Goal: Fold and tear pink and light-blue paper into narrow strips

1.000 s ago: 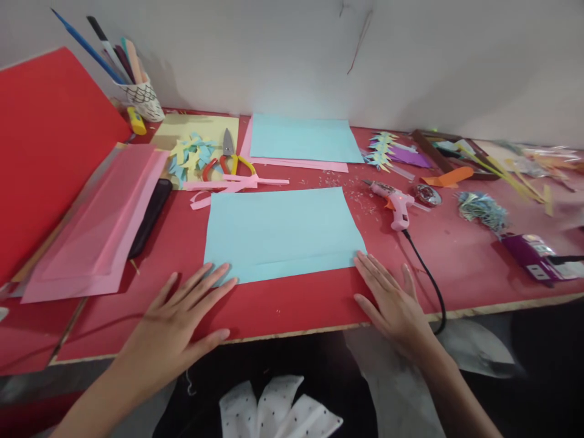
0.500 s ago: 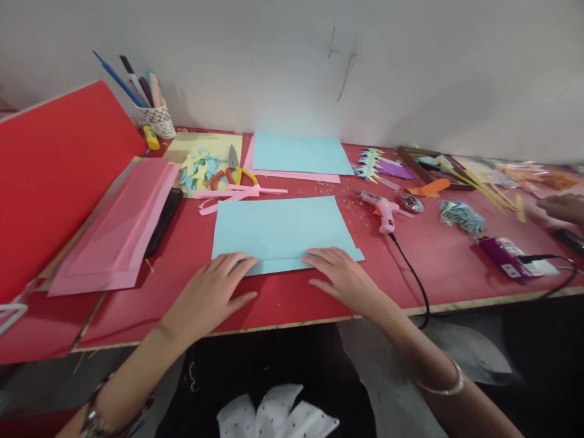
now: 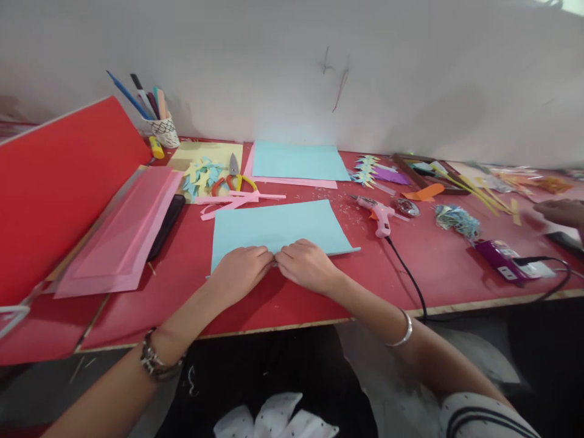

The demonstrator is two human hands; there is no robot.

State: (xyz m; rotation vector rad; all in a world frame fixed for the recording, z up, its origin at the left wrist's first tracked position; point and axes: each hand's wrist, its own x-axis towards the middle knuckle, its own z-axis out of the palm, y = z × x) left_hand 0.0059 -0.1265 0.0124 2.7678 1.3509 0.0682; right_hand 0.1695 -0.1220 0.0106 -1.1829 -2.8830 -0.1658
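Note:
A light blue sheet of paper (image 3: 274, 225) lies on the red table in front of me, its near edge rolled or folded up under my fingers. My left hand (image 3: 244, 271) is closed on that near edge, a little left of its middle. Beside it, almost touching, my right hand (image 3: 303, 263) grips the same edge with bent fingers. The fingertips of both hands hide the middle of the fold. A thin rolled end shows past the right hand, at the sheet's near right corner.
A pink glue gun (image 3: 378, 213) with a black cord lies right of the sheet. Behind are pink strips (image 3: 241, 198), pliers (image 3: 235, 173) and more blue paper (image 3: 298, 161). Pink sheets (image 3: 118, 237) lie left. A purple power box (image 3: 499, 260) and another person's hand (image 3: 561, 212) are at right.
Both hands have come together at the middle of the near edge, from flat and spread apart to closed fingers. The near edge is now turned up into a narrow roll or fold.

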